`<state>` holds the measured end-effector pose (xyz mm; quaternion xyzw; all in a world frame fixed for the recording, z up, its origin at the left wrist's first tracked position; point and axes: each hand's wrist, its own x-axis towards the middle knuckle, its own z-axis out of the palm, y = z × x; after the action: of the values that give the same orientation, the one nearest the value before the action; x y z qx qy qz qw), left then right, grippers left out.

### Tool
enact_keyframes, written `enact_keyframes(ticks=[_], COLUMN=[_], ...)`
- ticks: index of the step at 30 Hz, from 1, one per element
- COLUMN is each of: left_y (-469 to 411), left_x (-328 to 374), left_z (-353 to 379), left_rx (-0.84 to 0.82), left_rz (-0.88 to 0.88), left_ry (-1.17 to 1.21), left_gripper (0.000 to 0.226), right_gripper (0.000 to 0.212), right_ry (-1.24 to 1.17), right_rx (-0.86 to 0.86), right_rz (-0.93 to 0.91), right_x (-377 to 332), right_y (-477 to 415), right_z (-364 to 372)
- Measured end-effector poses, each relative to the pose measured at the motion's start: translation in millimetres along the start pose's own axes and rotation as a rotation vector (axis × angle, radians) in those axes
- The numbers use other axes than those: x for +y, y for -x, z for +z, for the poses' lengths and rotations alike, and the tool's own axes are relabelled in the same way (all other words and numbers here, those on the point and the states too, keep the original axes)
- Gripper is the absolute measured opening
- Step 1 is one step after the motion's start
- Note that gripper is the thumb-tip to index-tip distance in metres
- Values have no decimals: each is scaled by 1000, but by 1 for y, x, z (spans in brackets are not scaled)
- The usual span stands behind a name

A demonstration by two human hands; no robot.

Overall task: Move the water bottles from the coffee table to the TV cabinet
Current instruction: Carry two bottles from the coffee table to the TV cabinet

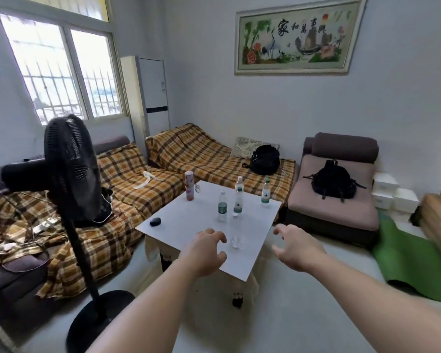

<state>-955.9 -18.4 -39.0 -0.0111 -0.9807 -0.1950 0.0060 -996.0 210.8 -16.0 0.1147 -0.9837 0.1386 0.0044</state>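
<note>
Several clear water bottles stand on the white coffee table (pixel 255 240). One with a green label (pixel 222 207) is near the middle, another (pixel 238 197) just right of it, a third (pixel 265 191) at the far right corner, and an unlabelled clear one (pixel 235 233) stands nearest me. My left hand (pixel 206 250) hovers over the table's near edge, fingers spread, left of the nearest bottle. My right hand (pixel 294 247) is off the table's right side, fingers apart, holding nothing. The TV cabinet is not in view.
A pink cylindrical can (pixel 189 186) and a small dark object (pixel 155 221) also sit on the table. A black standing fan (pixel 73 174) stands to the left. Plaid-covered sofas wrap the left and back. A chair with a black backpack (pixel 333 182) stands at the right, with a green mat (pixel 415 258) on the floor beside it.
</note>
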Motion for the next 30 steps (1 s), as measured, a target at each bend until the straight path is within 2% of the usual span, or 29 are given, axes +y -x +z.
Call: enact_keyframes(ticks=[4, 10, 16, 23, 30], left_y=[-60, -170, -281, -388, -493], left_x=[12, 53, 99, 137, 152], left_z=[20, 48, 74, 90, 103], left_rx=[-33, -6, -61, -51, -40], left_rz=[28, -35, -75, -79, -32], left_ry=[-4, 113, 30, 0, 0], left_gripper=[35, 31, 32, 33, 33], right_gripper=[47, 47, 44, 43, 46], right_ry=[-2, -186, -273, -243, -216], right_rx=[-53, -110, -178, -197, -182], right_rz=[3, 30, 36, -5, -20], right_x=[34, 104, 187, 258, 301], right_y=[-56, -161, -264, -350, -432], right_z=[10, 21, 11, -17, -25])
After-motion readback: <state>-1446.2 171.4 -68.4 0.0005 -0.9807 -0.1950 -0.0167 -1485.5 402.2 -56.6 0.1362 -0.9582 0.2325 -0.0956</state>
